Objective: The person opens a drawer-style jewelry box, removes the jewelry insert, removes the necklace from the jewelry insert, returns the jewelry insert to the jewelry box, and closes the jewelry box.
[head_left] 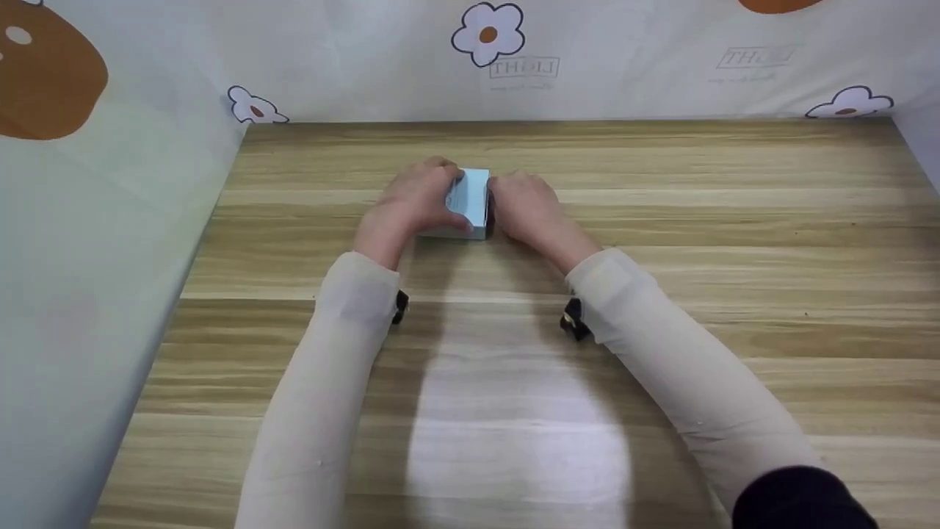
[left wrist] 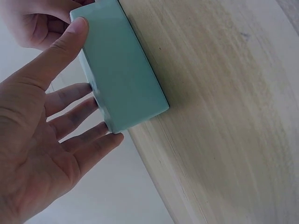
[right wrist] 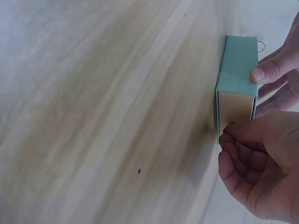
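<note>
A small light blue-green cardboard box [head_left: 474, 195] lies on the wooden table near its far side. My left hand [head_left: 413, 200] grips it from the left, thumb along the near side and fingers over the top and far edge. At the box's right end is my right hand [head_left: 527, 207], its fingers curled. In the right wrist view a tan inner end [right wrist: 233, 107] shows inside the blue-green sleeve. Thumb and forefinger of the right hand pinch together right at that end, and the fingertips hide the spot they hold.
Wood-grain tabletop [head_left: 734, 220] surrounds the box. Behind it rises a pale cloth [head_left: 624, 66] with flower prints, and a similar cloth hangs along the left side [head_left: 88, 257]. Dark wrist devices [head_left: 575, 319] are worn under the pale sleeves.
</note>
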Demonstrator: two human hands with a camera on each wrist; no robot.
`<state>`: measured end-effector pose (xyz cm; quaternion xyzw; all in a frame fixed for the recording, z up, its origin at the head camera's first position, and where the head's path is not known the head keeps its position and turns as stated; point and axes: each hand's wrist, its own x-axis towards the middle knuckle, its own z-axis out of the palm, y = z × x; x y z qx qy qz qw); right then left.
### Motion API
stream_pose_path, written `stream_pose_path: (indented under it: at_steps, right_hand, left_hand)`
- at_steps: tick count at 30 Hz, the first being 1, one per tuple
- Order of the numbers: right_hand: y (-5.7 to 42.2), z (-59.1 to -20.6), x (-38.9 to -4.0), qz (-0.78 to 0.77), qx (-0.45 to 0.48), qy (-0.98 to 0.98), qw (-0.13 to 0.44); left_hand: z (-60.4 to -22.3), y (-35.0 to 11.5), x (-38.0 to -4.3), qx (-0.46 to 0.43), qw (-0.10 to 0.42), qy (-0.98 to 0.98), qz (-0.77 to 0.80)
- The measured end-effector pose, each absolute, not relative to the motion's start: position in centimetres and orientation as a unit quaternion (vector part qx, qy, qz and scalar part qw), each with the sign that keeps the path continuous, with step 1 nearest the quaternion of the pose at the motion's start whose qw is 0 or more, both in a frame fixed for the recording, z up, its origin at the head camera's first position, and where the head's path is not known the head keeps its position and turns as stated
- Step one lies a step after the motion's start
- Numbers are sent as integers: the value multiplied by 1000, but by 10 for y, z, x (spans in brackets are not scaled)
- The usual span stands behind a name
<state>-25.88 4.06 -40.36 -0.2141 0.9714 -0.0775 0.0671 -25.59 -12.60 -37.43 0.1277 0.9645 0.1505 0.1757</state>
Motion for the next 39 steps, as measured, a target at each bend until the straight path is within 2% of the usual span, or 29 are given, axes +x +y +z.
stream_pose_path:
  at_steps: [10, 39]
  right_hand:
    - [50, -400, -259, -72, -233, 969, 50]
    - [78, -402, -255, -109, -211, 969, 65]
  left_hand:
    - [-372, -125, -256, 127, 168, 965, 158]
    - [-377, -126, -255, 125, 161, 966, 156]
